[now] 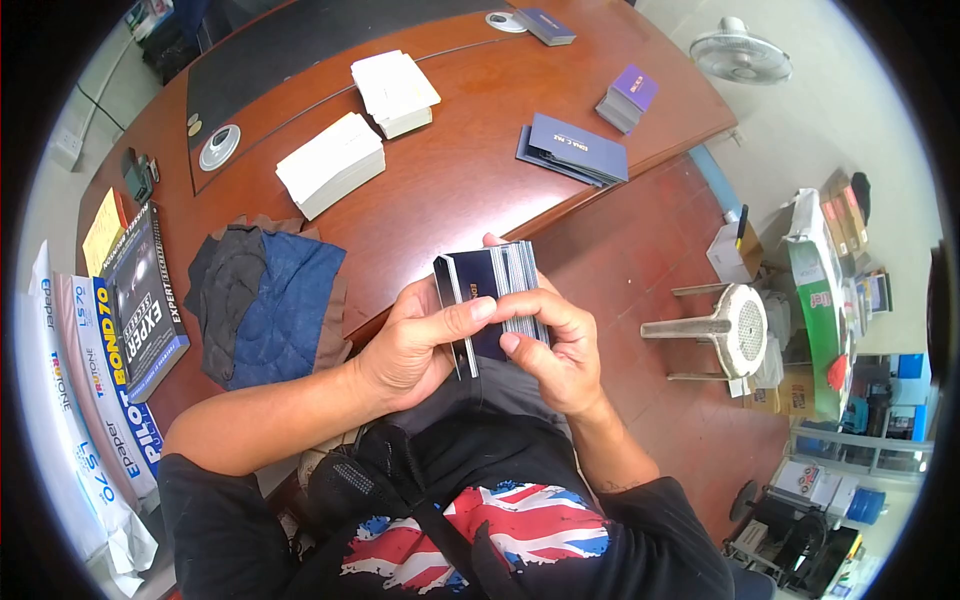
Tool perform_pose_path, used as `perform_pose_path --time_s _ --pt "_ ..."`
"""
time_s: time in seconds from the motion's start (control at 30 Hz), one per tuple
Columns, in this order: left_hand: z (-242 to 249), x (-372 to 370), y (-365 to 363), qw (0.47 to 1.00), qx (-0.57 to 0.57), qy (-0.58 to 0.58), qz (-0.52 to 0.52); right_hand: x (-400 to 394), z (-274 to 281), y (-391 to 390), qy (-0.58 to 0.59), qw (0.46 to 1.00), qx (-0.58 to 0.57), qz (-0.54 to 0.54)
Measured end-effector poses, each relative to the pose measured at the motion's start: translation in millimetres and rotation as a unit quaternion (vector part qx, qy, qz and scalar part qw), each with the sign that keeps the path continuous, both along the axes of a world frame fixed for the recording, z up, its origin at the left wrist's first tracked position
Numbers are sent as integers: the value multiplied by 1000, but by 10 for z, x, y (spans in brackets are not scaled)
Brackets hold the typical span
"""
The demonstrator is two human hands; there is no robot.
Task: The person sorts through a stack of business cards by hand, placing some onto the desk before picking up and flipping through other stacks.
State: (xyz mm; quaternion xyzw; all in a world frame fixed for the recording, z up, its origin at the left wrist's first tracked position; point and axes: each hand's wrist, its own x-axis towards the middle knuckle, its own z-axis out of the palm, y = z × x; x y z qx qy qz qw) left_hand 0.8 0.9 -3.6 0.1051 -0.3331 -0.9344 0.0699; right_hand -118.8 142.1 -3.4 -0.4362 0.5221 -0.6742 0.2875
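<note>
Both of my hands hold a thick stack of dark blue cards (pixel 483 270) with white edges, over my lap near the desk's front edge. My left hand (pixel 420 335) grips a few cards at the left of the stack, its thumb lying across them. Around the right part of the stack wraps my right hand (pixel 555 345), with thumb and index finger on the near side. A gap parts the left cards from the thicker right portion. Two white card stacks (pixel 335 163) (pixel 396 90) stand on the desk. Farther right lie dark blue cards (pixel 575 148) in a loose pile.
The brown desk (pixel 450 190) also bears a purple-topped stack (pixel 630 95), another blue stack (pixel 547 27), folded cloths (pixel 265 300) and a book (pixel 145 300). Paper packs (pixel 110 390) stand at left. A white stool (pixel 738 330) and a fan (pixel 740 55) are at right.
</note>
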Motion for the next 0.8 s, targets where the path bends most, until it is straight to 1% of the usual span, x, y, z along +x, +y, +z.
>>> perform_pose_path --time_s 0.13,0.23,0.43,0.63,0.8 --pt "12 -14 -2 1000 8 5 -8 28 87 -14 39 999 19 -7" --pt "43 -17 -1 1000 10 11 -15 24 41 -16 52 998 23 -17" --pt "14 -19 5 1000 7 11 -9 61 68 -15 2 999 34 -22" --pt "10 -12 6 1000 13 11 -9 31 43 -14 35 999 31 -19" --pt "12 -12 2 1000 13 8 -8 31 47 -16 31 999 30 -19"
